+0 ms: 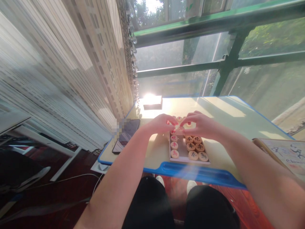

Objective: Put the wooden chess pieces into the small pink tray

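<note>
A shallow box (190, 160) of round wooden Chinese chess pieces lies on the table in front of me. Red-marked pieces (174, 145) line its left side, and black-marked pieces (191, 146) stand in two columns on its right. Over the far part of the box, my left hand (163, 123) has its thumb and fingers curled close together; what they grip is hard to see. Close beside it, my right hand (199, 123) pinches a pale chess piece (181, 128) between thumb and fingertips. More pieces (179, 118) at the far end are partly hidden by the hands.
A dark tablet (126, 136) rests at the table's left edge, near the curtain (95, 63). At the back is a sunlit white box (152, 102). Another box with drawings (286, 154) sits at right. The table's blue rim (190, 173) runs close to my knees.
</note>
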